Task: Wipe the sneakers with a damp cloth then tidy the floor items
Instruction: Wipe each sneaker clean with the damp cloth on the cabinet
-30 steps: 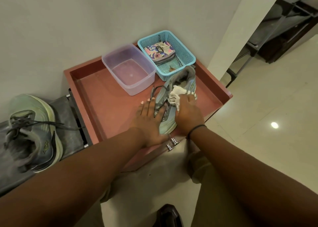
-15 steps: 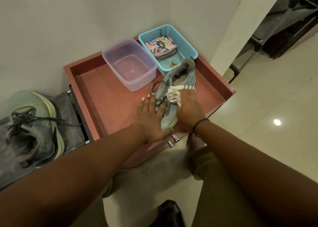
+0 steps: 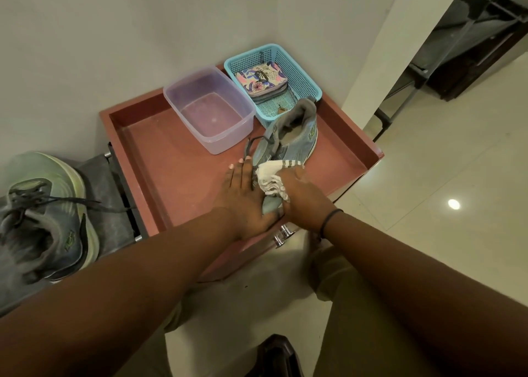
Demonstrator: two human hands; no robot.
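Observation:
A blue-grey sneaker [image 3: 297, 136] lies on the red tray-topped cabinet [image 3: 171, 159], heel pointing away from me. My left hand [image 3: 245, 196] lies flat with straight fingers against the sneaker's left side and toe. My right hand [image 3: 304, 196] grips a white cloth [image 3: 271, 178] with grey stripes and presses it on the sneaker's front upper. The matching sneaker [image 3: 48, 219], green-soled with dark laces, sits on a grey surface at the far left.
A clear plastic tub [image 3: 211, 108] with a little water stands at the tray's back. A light-blue mesh basket [image 3: 303, 74] holding a patterned pouch [image 3: 260, 78] sits behind the sneaker. Pale tiled floor [image 3: 428, 191] opens to the right, with dark furniture beyond.
My right hand has slid the cloth back toward the sneaker's toe. The left hand stays flat on the sneaker. The view has shifted slightly.

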